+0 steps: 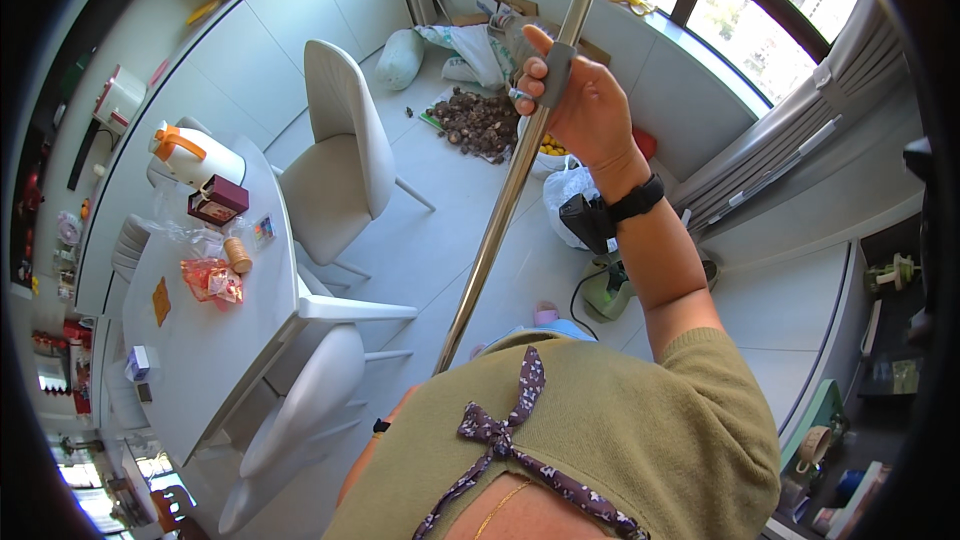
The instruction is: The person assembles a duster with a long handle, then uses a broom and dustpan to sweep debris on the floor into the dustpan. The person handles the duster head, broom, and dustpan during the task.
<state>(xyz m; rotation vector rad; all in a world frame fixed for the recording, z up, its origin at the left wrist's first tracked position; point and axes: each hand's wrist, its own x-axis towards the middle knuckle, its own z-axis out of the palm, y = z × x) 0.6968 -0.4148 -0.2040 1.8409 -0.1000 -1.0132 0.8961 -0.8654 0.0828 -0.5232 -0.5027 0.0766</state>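
My right hand [589,101] is wrapped around a grey plastic collar [557,75] on a shiny metal pole [491,244]. The pole slants from the top edge of the picture down to my left side, where my olive knit top [600,420] hides its lower end. A black strap with a small black device [589,221] sits on my right wrist. Of my left hand [405,399] only a sliver shows past a dark wristband, beside the top and close to the pole's lower part. Its fingers are hidden, so its grip cannot be seen.
A white table [217,360] with a thermos jug [199,156] and snack packets stands left, with chairs [337,157] around it. A pile of dark brown dried pieces [480,124], bags [476,52] and a green bag [609,289] lie on the floor. Windows and a curtain [810,127] are right.
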